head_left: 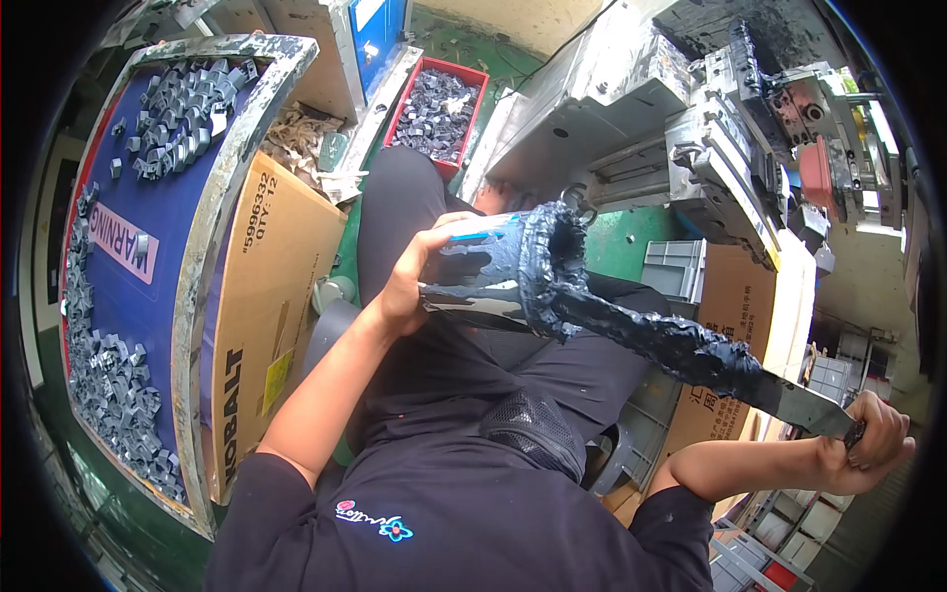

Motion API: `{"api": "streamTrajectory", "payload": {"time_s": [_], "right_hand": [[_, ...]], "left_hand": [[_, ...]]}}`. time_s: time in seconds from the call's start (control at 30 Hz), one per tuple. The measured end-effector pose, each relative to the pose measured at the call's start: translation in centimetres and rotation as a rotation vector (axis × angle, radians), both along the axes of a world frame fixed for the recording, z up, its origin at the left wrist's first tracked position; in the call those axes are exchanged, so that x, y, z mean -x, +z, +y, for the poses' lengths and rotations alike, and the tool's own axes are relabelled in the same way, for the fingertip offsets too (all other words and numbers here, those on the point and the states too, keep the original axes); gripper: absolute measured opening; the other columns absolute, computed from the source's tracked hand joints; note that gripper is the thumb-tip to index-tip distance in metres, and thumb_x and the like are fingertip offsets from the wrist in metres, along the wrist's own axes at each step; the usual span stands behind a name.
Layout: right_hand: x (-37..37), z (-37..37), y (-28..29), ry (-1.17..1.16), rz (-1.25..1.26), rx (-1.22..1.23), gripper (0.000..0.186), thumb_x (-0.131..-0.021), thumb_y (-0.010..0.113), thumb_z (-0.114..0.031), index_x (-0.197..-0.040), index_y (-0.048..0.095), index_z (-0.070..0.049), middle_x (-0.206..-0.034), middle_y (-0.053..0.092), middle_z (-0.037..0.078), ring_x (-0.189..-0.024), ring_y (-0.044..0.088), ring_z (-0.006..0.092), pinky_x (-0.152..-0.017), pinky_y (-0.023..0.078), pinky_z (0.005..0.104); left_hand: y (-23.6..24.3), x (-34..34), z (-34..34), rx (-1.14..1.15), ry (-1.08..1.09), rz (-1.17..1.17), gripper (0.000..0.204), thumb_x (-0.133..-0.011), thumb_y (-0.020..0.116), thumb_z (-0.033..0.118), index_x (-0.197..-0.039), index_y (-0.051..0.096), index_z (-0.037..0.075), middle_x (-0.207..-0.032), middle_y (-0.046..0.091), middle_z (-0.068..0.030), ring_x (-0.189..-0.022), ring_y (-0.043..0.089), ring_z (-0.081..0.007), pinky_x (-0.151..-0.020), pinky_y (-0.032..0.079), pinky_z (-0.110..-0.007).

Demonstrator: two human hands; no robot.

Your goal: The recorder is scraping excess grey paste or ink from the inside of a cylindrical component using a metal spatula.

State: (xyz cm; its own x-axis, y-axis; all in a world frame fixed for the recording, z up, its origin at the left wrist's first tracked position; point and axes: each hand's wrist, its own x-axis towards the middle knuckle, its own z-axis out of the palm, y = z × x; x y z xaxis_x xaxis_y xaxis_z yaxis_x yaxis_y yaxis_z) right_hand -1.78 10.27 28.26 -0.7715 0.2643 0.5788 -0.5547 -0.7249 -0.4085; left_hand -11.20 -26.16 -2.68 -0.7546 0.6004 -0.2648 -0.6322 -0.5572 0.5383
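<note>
My left hand [406,274] is wrapped round the side of a metal can [478,261], which lies tipped over my lap with its mouth to the right. Thick dark blue-black paste [546,281] coats the rim and runs in smears down the outside. Out to the right, my right hand [873,444] grips the handle end of a long flat spatula [807,407]. A heavy layer of the same paste covers most of its blade, and the far end reaches the can's mouth. How much paste is inside the can is hidden.
On the left, a framed blue board [187,232] carries many small grey plastic parts, beside a cardboard box [266,316]. Ahead stands a red crate [480,84] of dark parts. A metal machine [602,109] fills the front right. Grey bins [674,266] and another carton [735,296] are at right.
</note>
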Motion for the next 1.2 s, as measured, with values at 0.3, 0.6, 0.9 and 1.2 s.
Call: {"api": "streamTrajectory", "payload": {"time_s": [0.3,0.6,0.9,1.2], "right_hand": [[0.1,-0.4,-0.2,0.039,0.127,0.013,0.038,-0.091,0.05,-0.006,-0.059,0.032,-0.017,-0.045,0.033,-0.007,-0.034,0.024,-0.0016,-0.033,0.016,0.016],[1.0,-0.5,0.2,0.208,0.208,-0.024,0.03,-0.081,0.052,-0.01,-0.055,0.038,-0.015,-0.044,0.04,-0.006,-0.034,0.036,0.0009,-0.03,0.029,0.0167],[1.9,-0.5,0.0,0.21,0.193,0.075,0.036,-0.083,0.057,-0.015,-0.053,0.038,-0.015,-0.042,0.037,-0.005,-0.032,0.033,0.002,-0.027,0.025,0.0182],[3.9,-2.1,-1.1,0.191,0.113,0.093,0.039,-0.087,0.054,-0.009,-0.055,0.033,-0.017,-0.043,0.036,-0.006,-0.033,0.027,0.0017,-0.03,0.019,0.0196]], "left_hand": [[0.4,-0.1,0.0,0.061,-0.04,-0.029,0.057,-0.095,0.035,0.046,-0.139,0.043,0.01,-0.123,0.058,-0.0143,-0.095,0.068,-0.029,-0.053,0.062,-0.044],[0.5,-0.1,-0.3,0.019,-0.165,-0.188,0.061,-0.095,0.038,0.051,-0.136,0.05,0.008,-0.118,0.065,-0.0141,-0.092,0.07,-0.0257,-0.053,0.06,-0.044],[-0.3,-1.0,-1.9,-0.032,-0.256,-0.29,0.058,-0.096,0.04,0.048,-0.132,0.051,0.005,-0.112,0.066,-0.0178,-0.087,0.071,-0.0304,-0.049,0.059,-0.053],[-0.2,-2.4,-3.8,-0.088,-0.151,-0.292,0.057,-0.096,0.039,0.048,-0.129,0.052,0.003,-0.11,0.067,-0.0183,-0.086,0.071,-0.0318,-0.048,0.059,-0.055]]}}
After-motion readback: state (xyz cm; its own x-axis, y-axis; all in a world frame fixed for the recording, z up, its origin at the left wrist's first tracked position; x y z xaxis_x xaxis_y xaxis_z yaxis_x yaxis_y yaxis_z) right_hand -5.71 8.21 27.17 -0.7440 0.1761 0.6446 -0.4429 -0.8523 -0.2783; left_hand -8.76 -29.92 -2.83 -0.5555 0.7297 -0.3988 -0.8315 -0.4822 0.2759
